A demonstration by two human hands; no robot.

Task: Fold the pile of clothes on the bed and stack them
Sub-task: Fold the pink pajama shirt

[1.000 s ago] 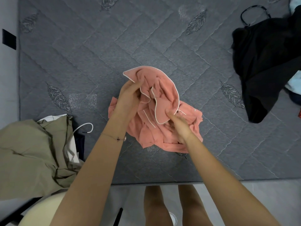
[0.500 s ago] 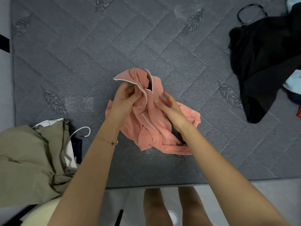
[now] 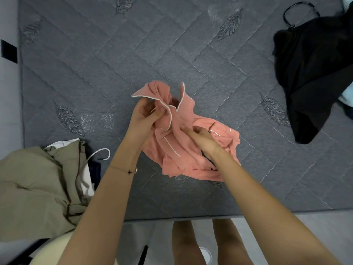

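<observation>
A crumpled salmon-pink garment with white piping lies bunched in the middle of the grey quilted mattress. My left hand pinches a piped edge of it and lifts that part up. My right hand rests on the pink cloth lower right, thumb pressed into the fabric and fingers curled into the folds. A black garment lies heaped at the far right. An olive-khaki garment sits at the near left edge of the bed.
A white cord loop and a dark item lie beside the khaki garment. A black strap or hanger loop shows above the black garment, light blue cloth at the right edge. The mattress front edge runs near my legs.
My left hand keeps its hold on the piped edge. My right hand moved up and left over the pink cloth, then slid back lower right. The raised fabric has narrowed and twisted.
</observation>
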